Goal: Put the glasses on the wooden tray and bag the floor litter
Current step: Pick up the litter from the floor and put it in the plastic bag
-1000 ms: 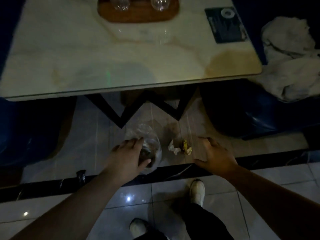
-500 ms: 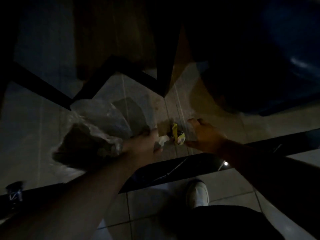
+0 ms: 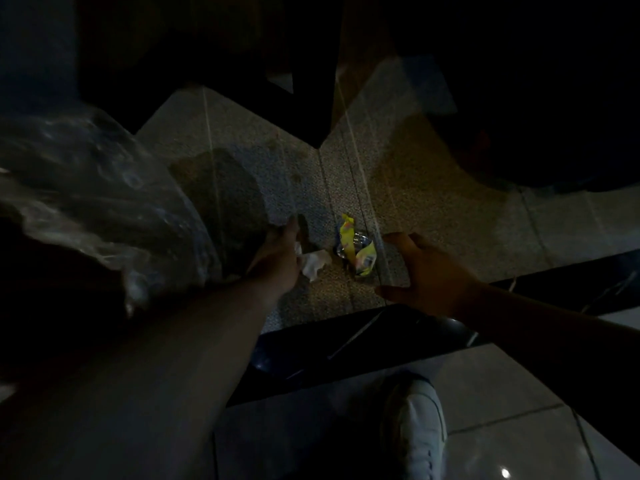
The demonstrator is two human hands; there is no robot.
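Two bits of litter lie on the speckled floor under the table: a crumpled white tissue (image 3: 314, 265) and a yellow wrapper (image 3: 358, 249). My left hand (image 3: 277, 261) grips the edge of a clear plastic bag (image 3: 104, 202), which billows back to the left over my forearm; the fingers touch the tissue. My right hand (image 3: 427, 271) hovers just right of the wrapper with thumb and fingers spread and nothing in it. The glasses and wooden tray are out of view.
Black table legs (image 3: 311, 109) cross above the litter. A dark seat (image 3: 554, 116) fills the upper right. A black floor strip (image 3: 363, 344) runs below my hands, and my white shoe (image 3: 414, 424) stands on the pale tiles.
The view has dropped from the tabletop to under the table. Both hands have closed in on the litter, and the bag has swung up and left over my forearm.
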